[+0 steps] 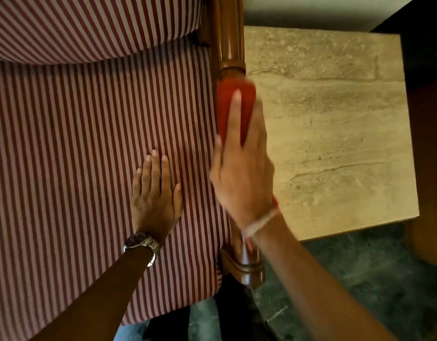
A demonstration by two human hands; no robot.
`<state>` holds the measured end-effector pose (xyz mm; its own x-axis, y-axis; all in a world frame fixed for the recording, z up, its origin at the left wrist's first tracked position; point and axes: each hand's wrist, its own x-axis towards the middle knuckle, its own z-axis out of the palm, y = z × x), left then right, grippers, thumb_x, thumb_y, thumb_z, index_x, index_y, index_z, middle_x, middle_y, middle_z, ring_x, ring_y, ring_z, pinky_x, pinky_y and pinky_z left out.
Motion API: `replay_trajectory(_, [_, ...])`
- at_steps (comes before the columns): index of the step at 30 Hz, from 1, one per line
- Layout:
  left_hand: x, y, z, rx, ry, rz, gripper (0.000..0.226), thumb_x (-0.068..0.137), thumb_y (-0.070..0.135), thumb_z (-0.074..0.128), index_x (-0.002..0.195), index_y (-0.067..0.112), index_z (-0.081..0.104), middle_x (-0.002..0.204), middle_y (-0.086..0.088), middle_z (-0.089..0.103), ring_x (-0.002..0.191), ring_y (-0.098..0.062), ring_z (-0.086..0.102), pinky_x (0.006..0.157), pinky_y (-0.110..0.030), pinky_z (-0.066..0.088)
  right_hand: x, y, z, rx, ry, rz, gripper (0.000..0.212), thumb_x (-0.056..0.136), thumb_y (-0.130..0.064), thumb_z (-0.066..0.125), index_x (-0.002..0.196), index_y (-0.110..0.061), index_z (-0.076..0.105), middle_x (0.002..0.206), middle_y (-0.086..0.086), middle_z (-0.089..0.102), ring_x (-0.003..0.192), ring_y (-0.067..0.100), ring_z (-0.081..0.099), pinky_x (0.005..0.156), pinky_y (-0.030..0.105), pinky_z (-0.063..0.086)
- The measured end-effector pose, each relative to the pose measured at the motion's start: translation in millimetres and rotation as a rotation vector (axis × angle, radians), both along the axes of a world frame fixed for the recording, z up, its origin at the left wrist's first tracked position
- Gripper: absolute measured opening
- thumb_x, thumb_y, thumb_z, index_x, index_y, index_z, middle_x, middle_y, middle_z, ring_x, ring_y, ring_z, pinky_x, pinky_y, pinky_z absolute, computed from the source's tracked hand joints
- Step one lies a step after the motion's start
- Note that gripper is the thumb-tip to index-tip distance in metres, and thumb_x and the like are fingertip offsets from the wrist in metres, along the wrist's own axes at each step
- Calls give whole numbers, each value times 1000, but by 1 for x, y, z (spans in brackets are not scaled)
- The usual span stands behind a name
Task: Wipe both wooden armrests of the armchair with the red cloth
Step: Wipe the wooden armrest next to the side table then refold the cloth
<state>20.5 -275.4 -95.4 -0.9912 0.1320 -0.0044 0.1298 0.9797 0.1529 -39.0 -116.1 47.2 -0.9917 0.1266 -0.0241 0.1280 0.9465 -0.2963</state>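
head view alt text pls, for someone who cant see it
A person's right hand presses a red cloth onto the wooden armrest of a red-and-white striped armchair. The left hand, with a wristwatch, lies flat on the seat cushion. A beige stone-topped table stands beside the chair.

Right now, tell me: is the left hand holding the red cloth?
No. The left hand lies flat on the striped seat cushion, while the right hand presses the red cloth on the armrest.
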Motion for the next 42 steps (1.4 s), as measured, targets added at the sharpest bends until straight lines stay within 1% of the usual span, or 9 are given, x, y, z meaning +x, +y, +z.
replay_trajectory(3, [2, 1, -1, -4, 1, -3, 64, 105, 38, 30, 158, 3, 21, 166, -22, 21, 155, -33, 21, 127, -48, 20, -91, -4, -3, 26, 85, -76, 66, 107, -36, 34, 164, -12, 12, 168, 26, 16, 154, 39, 27, 103, 43, 57])
replay_trajectory(5, [0, 3, 0, -4, 7, -2, 64, 105, 38, 30, 158, 3, 21, 166, -22, 21, 155, -32, 21, 127, -48, 20, -100, -3, -3, 68, 97, -76, 63, 108, -38, 32, 164, -15, 14, 169, 24, 16, 156, 37, 25, 107, 40, 54])
replay_trajectory(12, [2, 0, 0, 16, 14, -4, 64, 105, 38, 30, 157, 2, 24, 166, -22, 22, 155, -32, 21, 127, -49, 20, 85, -2, 8, 70, -97, -27, 68, 106, -41, 37, 164, -29, 5, 172, 20, 5, 156, 36, 26, 97, 53, 59])
replay_trajectory(21, [1, 0, 2, 18, 16, 0, 63, 104, 37, 34, 157, 3, 26, 166, -21, 25, 155, -32, 23, 126, -48, 22, -80, -4, -1, 123, 75, -67, 60, 109, -40, 30, 164, -24, 12, 168, 23, 19, 152, 34, 34, 98, 39, 58])
replay_trajectory(28, [2, -1, 2, 38, 28, -1, 63, 103, 37, 35, 156, 2, 29, 165, -22, 26, 154, -32, 24, 125, -51, 26, 69, -7, 10, 86, -113, -49, 68, 105, -42, 34, 164, -31, 3, 171, 20, 5, 154, 37, 29, 92, 54, 61])
replay_trajectory(32, [0, -1, 3, 20, 32, -13, 63, 104, 37, 34, 155, 1, 30, 164, -23, 26, 154, -33, 25, 125, -51, 26, -23, -4, 4, 101, 24, -12, 65, 108, -40, 33, 165, -27, 6, 170, 22, 11, 150, 32, 34, 98, 39, 58])
replay_trajectory(35, [2, -1, 3, 19, 20, -23, 63, 104, 37, 31, 156, 1, 28, 165, -23, 25, 154, -33, 24, 126, -50, 24, -77, -5, 3, 83, 26, -48, 61, 109, -43, 31, 164, -28, 11, 171, 11, 14, 152, 21, 27, 109, 32, 42])
replay_trajectory(39, [3, -1, 2, 35, 15, -17, 64, 105, 38, 30, 157, 2, 26, 166, -22, 23, 155, -32, 22, 126, -50, 23, -6, -6, 6, 117, -7, -51, 66, 107, -41, 36, 164, -30, 7, 171, 20, 10, 153, 33, 31, 100, 43, 57])
replay_trajectory(42, [2, -2, -1, 42, 29, -18, 64, 104, 38, 32, 157, 3, 26, 166, -22, 23, 155, -32, 22, 126, -50, 22, 46, -9, 6, 127, -85, -79, 69, 105, -42, 38, 164, -30, 4, 171, 21, 10, 151, 37, 34, 100, 51, 56])
